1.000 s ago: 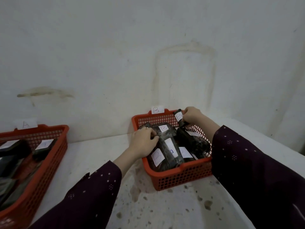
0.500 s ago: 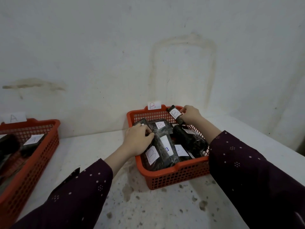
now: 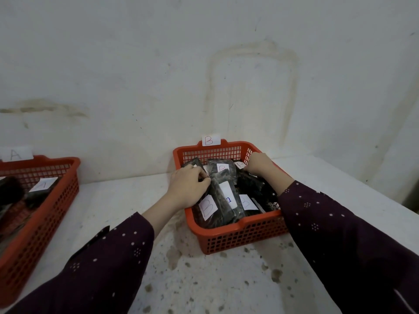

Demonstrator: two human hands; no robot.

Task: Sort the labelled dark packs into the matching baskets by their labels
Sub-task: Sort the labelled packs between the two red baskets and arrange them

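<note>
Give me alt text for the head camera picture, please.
Both hands reach into a red basket tagged B, the left hand and right hand resting on dark packs with white labels. A second red basket, tagged A, sits at left.

White speckled table [image 3: 204, 279], stained, set against wall. Directly on it: orange basket marked B [image 3: 238, 236]; second orange basket marked A [image 3: 38, 225], well left of basket B.

One head cam only, worn by the person; looked fwd and down, close over B basket [image 3: 240, 232], wall [image 3: 204, 64] just behind.
</note>
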